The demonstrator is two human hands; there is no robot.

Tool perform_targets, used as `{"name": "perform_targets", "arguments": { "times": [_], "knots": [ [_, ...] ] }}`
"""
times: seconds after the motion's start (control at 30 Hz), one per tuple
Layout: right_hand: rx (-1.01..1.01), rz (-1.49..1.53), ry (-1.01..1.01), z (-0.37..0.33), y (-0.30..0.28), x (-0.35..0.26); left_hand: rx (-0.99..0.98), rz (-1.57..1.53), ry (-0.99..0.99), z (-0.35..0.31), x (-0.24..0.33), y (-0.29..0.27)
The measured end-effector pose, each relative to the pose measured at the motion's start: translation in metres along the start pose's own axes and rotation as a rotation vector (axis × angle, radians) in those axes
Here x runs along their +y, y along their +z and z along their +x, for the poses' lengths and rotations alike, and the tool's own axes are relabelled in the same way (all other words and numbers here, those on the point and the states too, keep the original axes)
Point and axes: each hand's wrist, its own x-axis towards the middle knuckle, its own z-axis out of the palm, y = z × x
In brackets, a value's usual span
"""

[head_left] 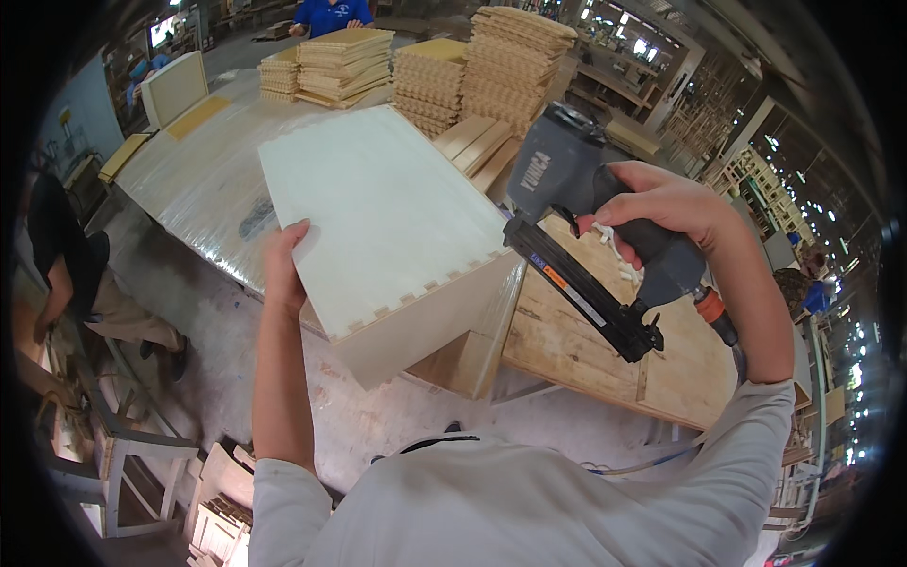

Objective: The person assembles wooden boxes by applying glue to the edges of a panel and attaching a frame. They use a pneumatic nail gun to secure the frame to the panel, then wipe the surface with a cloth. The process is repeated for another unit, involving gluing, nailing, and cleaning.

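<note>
A pale wooden box with finger-jointed edges lies tilted before me, its broad white panel facing up. My left hand grips the box along its left edge, thumb on top and the other fingers hidden behind the side. In my right hand is a dark grey pneumatic nail gun, with my fingers wrapped round its handle and a finger by the red trigger. The gun's nose is close to the right corner of the box; whether they touch I cannot tell. A long black magazine slants down toward me, and an orange hose fitting sits at the handle's end.
Stacks of notched wooden boards stand at the back of the film-covered table. Loose slats lie behind the box. A plywood surface extends to the right. One person in blue stands beyond the stacks; another is at the left.
</note>
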Motion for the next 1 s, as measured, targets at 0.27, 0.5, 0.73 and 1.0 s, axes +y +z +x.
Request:
{"name": "perform_targets", "arguments": {
  "times": [0.27,0.5,0.73,1.0],
  "knots": [
    [-0.008,-0.041,0.048,0.003,0.009,-0.01,-0.013,0.027,0.088,0.0,-0.003,0.006],
    [0.0,-0.037,0.064,0.003,0.012,-0.01,-0.049,0.028,0.106,0.003,-0.005,0.0],
    [-0.01,-0.078,0.045,0.003,0.016,-0.012,-0.058,0.014,0.076,0.006,-0.007,-0.002],
    [-0.168,-0.053,-0.056,0.0,0.041,-0.029,-0.033,-0.009,0.088,0.008,-0.007,-0.003]
  ]
}}
